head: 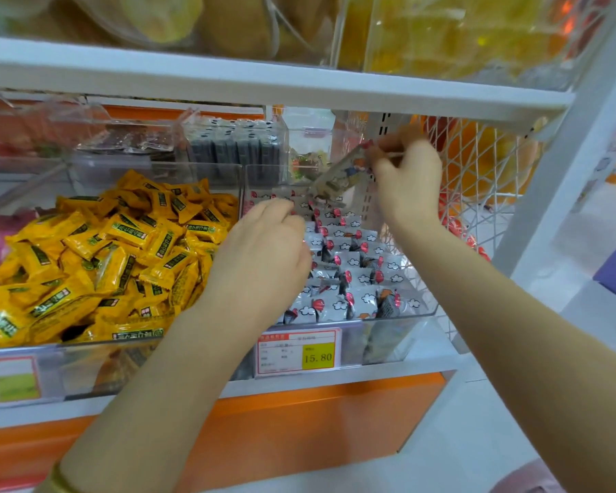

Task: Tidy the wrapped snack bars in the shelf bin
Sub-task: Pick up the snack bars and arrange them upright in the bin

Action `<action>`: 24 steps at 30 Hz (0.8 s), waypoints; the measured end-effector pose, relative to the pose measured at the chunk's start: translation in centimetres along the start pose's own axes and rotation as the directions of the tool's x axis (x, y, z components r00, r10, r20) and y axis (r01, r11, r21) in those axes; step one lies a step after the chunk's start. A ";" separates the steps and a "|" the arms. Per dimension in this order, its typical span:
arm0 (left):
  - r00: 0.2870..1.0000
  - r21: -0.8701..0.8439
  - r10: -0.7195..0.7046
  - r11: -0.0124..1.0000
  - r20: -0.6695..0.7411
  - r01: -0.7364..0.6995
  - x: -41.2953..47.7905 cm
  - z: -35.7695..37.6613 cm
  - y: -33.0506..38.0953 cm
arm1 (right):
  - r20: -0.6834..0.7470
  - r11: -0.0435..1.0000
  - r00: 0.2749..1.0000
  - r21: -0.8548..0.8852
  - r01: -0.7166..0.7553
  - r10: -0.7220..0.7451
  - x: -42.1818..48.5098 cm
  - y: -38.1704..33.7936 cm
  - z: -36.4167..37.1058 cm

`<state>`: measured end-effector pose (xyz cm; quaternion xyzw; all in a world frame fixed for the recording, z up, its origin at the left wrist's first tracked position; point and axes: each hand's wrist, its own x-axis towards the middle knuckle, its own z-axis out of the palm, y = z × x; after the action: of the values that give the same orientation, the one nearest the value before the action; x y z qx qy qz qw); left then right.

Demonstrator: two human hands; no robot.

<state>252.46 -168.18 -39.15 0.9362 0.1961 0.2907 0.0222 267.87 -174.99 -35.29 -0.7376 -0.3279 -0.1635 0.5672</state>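
Two hands at the clear bin (381, 341) of snack bars (349, 279).
The right hand (408, 179) pinches one lifted bar (336, 177) by its end, tilted above the back of the bin. The left hand (264, 250) lies on the bars inside the bin, fingers bent down; whether it grips any, I cannot tell.

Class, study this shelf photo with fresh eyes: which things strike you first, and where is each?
The bright heap of yellow snacks in the bin on the left grabs attention first. Beside it, the left hand reaches into the clear bin of grey cloud-print snack bars, while the right hand pinches a lifted bar above its back end.
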 end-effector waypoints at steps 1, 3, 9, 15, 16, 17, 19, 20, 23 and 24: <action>0.999 -0.094 -0.010 0.996 -0.040 0.006 -0.2 -0.2 0.5 | -0.026 0.999 0.999 0.030 -0.023 0.024 -0.5 -0.1 -0.8; 0.995 -0.263 -0.060 0.964 -0.084 0.036 -0.7 -0.6 1.7 | -0.046 0.991 0.996 0.113 -0.069 0.074 -1.9 -0.4 -2.5; 0.938 -0.646 -0.317 0.689 0.140 0.329 -1.4 -0.2 3.1 | 0.055 0.898 0.971 0.372 -0.234 0.231 -6.2 -0.8 -6.0; 0.860 -0.891 -0.412 0.201 0.300 0.407 -1.5 -0.9 3.0 | 0.297 0.659 0.903 0.617 -0.430 0.311 -7.9 -0.3 -7.0; 0.846 -0.901 -0.424 0.138 0.322 0.412 -1.5 -1.0 2.9 | 0.357 0.592 0.885 0.658 -0.465 0.299 -8.0 -0.2 -7.1; 0.835 -0.902 -0.431 0.097 0.342 0.420 -1.5 -1.2 2.9 | 0.409 0.533 0.867 0.685 -0.497 0.283 -8.0 -0.1 -7.2; 0.820 -0.890 -0.440 0.090 0.367 0.447 -1.6 -1.4 2.9 | 0.462 0.488 0.847 0.694 -0.529 0.262 -8.0 0.1 -7.2; 0.816 -0.883 -0.444 0.105 0.370 0.458 -1.6 -1.3 2.9 | 0.468 0.494 0.845 0.688 -0.531 0.257 -8.1 0.3 -7.1; 0.821 -0.879 -0.433 0.122 0.371 0.462 -1.7 -1.2 2.6 | 0.459 0.507 0.848 0.682 -0.528 0.265 -8.2 0.6 -6.9; 0.824 -0.884 -0.421 0.097 0.380 0.458 -1.7 -1.2 2.5 | 0.454 0.499 0.849 0.688 -0.528 0.272 -8.2 0.7 -6.9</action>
<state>251.43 -171.21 -38.68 0.6261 0.2473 0.3126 0.6702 263.26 -184.03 -38.79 -0.4790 -0.2615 0.2449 0.8014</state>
